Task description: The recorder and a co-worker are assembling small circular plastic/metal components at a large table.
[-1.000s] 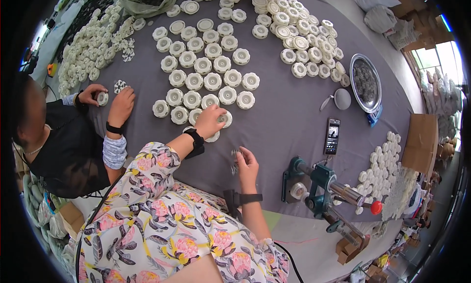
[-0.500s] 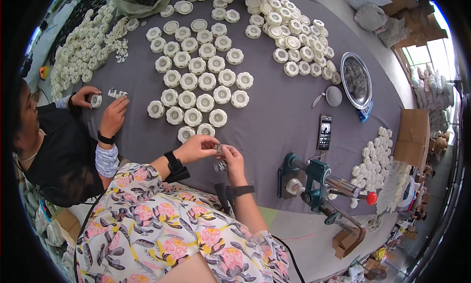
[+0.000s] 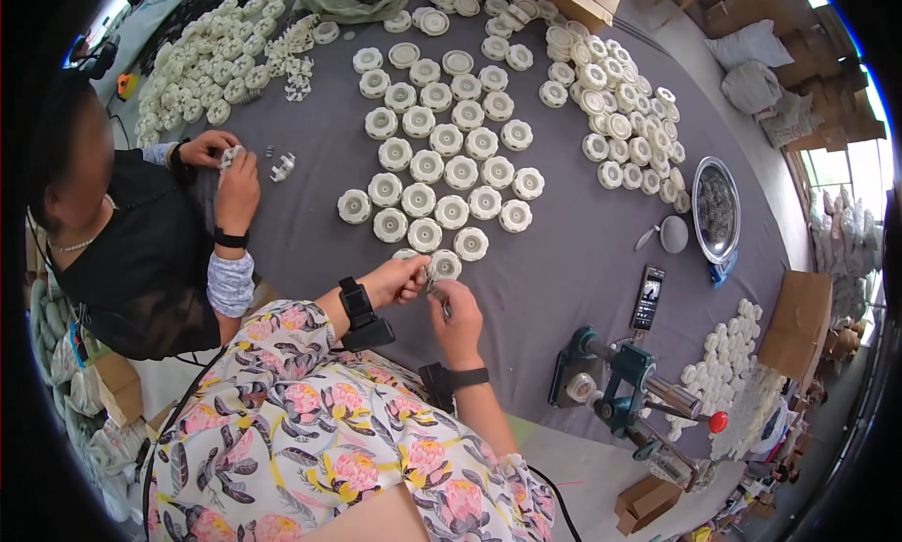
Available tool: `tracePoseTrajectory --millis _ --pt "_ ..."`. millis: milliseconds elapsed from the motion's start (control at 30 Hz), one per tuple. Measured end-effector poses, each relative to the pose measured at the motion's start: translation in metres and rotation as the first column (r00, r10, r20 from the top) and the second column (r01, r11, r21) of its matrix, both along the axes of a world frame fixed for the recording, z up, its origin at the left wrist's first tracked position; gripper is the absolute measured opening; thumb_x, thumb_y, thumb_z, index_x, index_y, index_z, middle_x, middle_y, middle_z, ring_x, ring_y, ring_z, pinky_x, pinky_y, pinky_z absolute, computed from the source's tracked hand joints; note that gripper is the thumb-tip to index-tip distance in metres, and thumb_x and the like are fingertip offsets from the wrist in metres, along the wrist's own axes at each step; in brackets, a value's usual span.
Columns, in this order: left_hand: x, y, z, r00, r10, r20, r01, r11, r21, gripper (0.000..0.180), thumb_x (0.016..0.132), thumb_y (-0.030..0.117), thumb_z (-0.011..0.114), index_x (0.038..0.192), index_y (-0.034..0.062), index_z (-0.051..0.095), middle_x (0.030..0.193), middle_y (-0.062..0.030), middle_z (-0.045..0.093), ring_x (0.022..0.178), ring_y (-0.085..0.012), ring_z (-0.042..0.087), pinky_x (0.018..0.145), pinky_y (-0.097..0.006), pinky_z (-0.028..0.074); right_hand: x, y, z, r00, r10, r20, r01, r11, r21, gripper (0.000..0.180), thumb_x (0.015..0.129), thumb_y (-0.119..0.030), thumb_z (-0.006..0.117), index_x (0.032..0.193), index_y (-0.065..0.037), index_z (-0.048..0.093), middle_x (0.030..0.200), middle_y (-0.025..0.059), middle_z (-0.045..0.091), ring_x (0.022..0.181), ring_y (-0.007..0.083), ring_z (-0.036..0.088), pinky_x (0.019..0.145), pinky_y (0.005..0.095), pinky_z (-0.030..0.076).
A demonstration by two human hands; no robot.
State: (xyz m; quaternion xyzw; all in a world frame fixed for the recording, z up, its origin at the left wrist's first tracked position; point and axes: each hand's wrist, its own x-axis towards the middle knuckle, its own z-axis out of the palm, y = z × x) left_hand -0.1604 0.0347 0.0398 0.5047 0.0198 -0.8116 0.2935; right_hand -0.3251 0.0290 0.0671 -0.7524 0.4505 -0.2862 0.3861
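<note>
My left hand [image 3: 399, 281] is closed in a pinch at the near end of the rows of white scalloped round caps [image 3: 425, 234]. A small metal coil spring, partly hidden, is at its fingertips. Just to the right, my right hand [image 3: 458, 321] curls its fingers around more springs [image 3: 445, 306], tangled wire coils that show only in part. Both hands are close together over the grey cloth, right beside the nearest cap [image 3: 444, 266]. The caps lie with their hollow sides up.
A green hand press [image 3: 620, 382] with a red knob stands at right, near a phone [image 3: 647, 298] and a metal tray [image 3: 697, 209] of dark springs. Cap heaps [image 3: 625, 119] lie farther back. At left, a co-worker's hands [image 3: 235, 180] hold a white part.
My view has shifted, so the table's things sit farther right. My hands have drawn slightly apart, and the coils hang less visibly below my right hand. The co-worker's hands have come together.
</note>
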Motion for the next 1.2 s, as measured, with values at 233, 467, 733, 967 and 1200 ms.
tracePoseTrajectory --millis 233,467,733,967,1200 --pt "-0.005 0.003 0.014 0.991 0.13 -0.013 -0.129 0.966 -0.223 0.036 0.089 0.038 0.044 0.064 0.0118 0.042 0.051 0.0044 0.034 0.042 -0.0075 0.032 0.039 -0.023 0.025 0.007 0.003 -0.001 0.984 -0.114 0.14 0.089 0.981 0.17 0.025 0.073 -0.001 0.062 0.097 -0.005 0.053 0.09 0.008 0.058 0.066 0.015 0.054 0.06 0.026 0.045" --pt "-0.009 0.007 0.025 0.952 0.027 0.306 0.146 0.836 -0.529 0.033 0.089 0.037 0.044 0.073 0.0089 0.051 0.057 0.002 0.043 0.049 -0.0094 0.042 0.046 -0.021 0.033 -0.003 -0.006 -0.007 0.698 -0.575 0.427 -0.156 0.46 0.874 0.03 0.083 -0.006 0.055 0.112 -0.002 0.049 0.085 0.0082 0.059 0.067 0.0107 0.054 0.062 0.023 0.045" --pt "-0.003 0.014 0.016 0.999 0.012 -0.051 -0.027 0.952 -0.304 0.036 0.087 0.037 0.047 0.067 0.0073 0.051 0.056 0.0 0.046 0.047 -0.0092 0.044 0.044 -0.022 0.036 -0.01 -0.016 -0.007 0.759 -0.487 0.432 -0.067 0.603 0.795 0.025 0.086 -0.013 0.052 0.108 -0.001 0.053 0.082 0.0059 0.059 0.067 0.0099 0.055 0.06 0.022 0.045" --pt "-0.004 0.007 0.012 0.994 -0.105 0.014 0.105 0.959 -0.264 0.04 0.088 0.038 0.042 0.062 0.0085 0.046 0.048 0.0024 0.036 0.04 -0.0089 0.034 0.04 -0.022 0.031 -0.006 -0.005 -0.007 0.8 -0.413 0.436 -0.062 0.666 0.744 0.021 0.082 -0.007 0.058 0.102 -0.002 0.056 0.08 0.0053 0.059 0.069 0.01 0.054 0.06 0.0215 0.044" --pt "-0.006 0.006 0.004 0.987 -0.103 -0.124 0.092 0.991 -0.095 0.036 0.09 0.035 0.041 0.068 0.0077 0.049 0.055 0.0016 0.043 0.043 -0.0082 0.04 0.043 -0.022 0.037 -0.01 -0.005 -0.003 0.958 -0.149 0.246 0.055 0.934 0.352 0.024 0.077 -0.003 0.059 0.101 -0.003 0.057 0.085 0.0057 0.058 0.069 0.0114 0.054 0.062 0.0242 0.044"
